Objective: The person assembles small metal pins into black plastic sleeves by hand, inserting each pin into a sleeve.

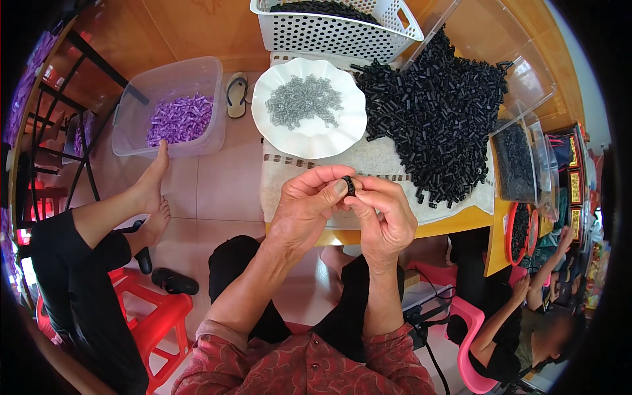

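Note:
Before me, over the table's front edge, my left hand (pixel 301 209) and my right hand (pixel 382 217) meet at the fingertips. Thumbs and fingers of both pinch one small, round, black plastic piece (pixel 349 185), its rim looking ridged. Part of it is hidden by the fingers. Just beyond, a white plate (pixel 308 146) with a wavy rim bears a heap of small clear plastic pieces (pixel 303 102). To its right spreads a large pile of short black tube-shaped pieces (pixel 434 112) on a pale cloth (pixel 382 158).
A white perforated basket (pixel 336 43) with black pieces stands at the back. Clear bins (pixel 517 161) line the right side, near a red-rimmed tray (pixel 513 237). On the floor at left are a clear tub (pixel 125 128) of purple pieces and a red stool (pixel 164 316). Other people sit both sides.

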`<state>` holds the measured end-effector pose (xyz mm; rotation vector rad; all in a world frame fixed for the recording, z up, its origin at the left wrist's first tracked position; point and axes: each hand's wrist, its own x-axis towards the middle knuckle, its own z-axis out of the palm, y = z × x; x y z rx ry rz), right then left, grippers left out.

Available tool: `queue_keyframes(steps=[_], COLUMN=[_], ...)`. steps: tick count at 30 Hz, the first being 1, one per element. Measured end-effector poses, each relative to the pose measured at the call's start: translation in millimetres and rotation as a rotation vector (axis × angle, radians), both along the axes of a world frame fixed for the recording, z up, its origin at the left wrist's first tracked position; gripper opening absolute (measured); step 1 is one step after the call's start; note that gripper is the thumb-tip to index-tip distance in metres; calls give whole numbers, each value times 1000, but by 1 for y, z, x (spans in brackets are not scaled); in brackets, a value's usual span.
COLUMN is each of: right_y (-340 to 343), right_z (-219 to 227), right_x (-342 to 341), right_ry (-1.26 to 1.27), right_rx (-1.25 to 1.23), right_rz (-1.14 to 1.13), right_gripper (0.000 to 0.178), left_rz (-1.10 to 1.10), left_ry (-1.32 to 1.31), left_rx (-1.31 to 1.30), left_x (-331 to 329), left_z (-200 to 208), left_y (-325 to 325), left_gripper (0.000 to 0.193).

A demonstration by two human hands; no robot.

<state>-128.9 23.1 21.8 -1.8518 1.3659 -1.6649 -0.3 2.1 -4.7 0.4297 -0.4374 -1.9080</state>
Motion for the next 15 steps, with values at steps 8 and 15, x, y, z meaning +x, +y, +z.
queue_keyframes(steps=[8, 15], right_y=[0, -5], right_z=[4, 8], right_x=[-6, -9], right_ry=[38, -48], right_rx=[-6, 58], right_rz=[12, 93], right_gripper=[20, 39], left_rz=[7, 5], left_ry=[-23, -35], left_rx=[-76, -90], left_x=[-1, -3], left_z=[1, 3], left_y=[0, -1], left_gripper=[22, 30])
